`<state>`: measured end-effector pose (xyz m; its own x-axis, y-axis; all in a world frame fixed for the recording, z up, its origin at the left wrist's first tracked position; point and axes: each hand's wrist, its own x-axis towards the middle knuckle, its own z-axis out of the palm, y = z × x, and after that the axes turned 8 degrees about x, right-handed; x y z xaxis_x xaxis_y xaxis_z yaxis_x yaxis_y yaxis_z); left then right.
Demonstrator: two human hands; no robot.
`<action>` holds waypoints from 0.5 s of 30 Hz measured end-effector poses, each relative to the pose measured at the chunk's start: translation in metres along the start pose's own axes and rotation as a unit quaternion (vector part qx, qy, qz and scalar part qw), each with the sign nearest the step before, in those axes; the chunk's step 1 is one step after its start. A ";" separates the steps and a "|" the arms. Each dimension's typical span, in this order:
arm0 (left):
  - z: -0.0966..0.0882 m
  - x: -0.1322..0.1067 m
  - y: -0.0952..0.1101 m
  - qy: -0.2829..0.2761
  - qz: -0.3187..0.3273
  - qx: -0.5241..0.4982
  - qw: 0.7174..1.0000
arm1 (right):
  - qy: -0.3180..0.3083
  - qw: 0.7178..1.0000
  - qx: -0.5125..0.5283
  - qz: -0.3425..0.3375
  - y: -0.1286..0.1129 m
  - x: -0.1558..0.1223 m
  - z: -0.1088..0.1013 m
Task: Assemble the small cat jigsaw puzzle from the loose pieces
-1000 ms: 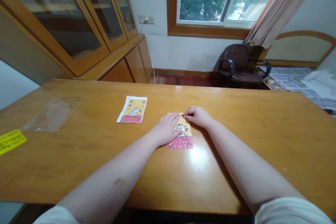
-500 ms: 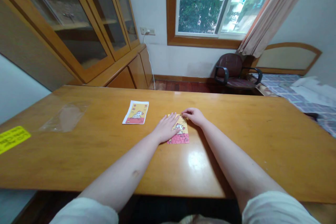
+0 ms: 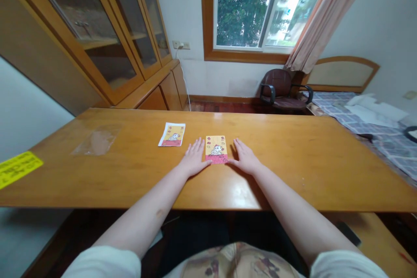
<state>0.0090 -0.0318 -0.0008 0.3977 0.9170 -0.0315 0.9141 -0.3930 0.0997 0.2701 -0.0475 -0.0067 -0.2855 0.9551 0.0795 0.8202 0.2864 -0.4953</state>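
Observation:
A small jigsaw puzzle point(image 3: 216, 150) lies flat on the wooden table point(image 3: 146, 182), showing a white cartoon animal on a yellow and pink ground. Its pieces form a full rectangle. My left hand point(image 3: 194, 158) rests along its left side, fingers stretched out and the thumb at the lower left corner. On the right side lies my right hand point(image 3: 245, 157), fingers also extended, its thumb at the lower right corner. Neither hand grips anything. To the left, a printed picture card point(image 3: 172, 134) with the same design and a white border lies on the table.
A clear plastic bag point(image 3: 97, 141) lies on the table's left part, with a yellow label point(image 3: 20, 168) near the left edge. Beyond the table stand a glass-door cabinet point(image 3: 114, 95), an armchair point(image 3: 278, 87) and a bed point(image 3: 339, 104).
My left hand has slid off the puzzle to its left side. My right hand has left the top right corner, opened and moved down along the right side. The view has shifted slightly.

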 end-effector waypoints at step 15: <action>0.012 -0.006 0.003 -0.009 -0.006 0.038 0.999 | -0.052 0.994 -0.098 0.017 -0.001 -0.001 0.012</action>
<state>0.0100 -0.0394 -0.0126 0.3879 0.9204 -0.0496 0.9217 -0.3872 0.0232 0.2631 -0.0497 -0.0169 -0.2978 0.9542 -0.0286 0.9082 0.2740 -0.3164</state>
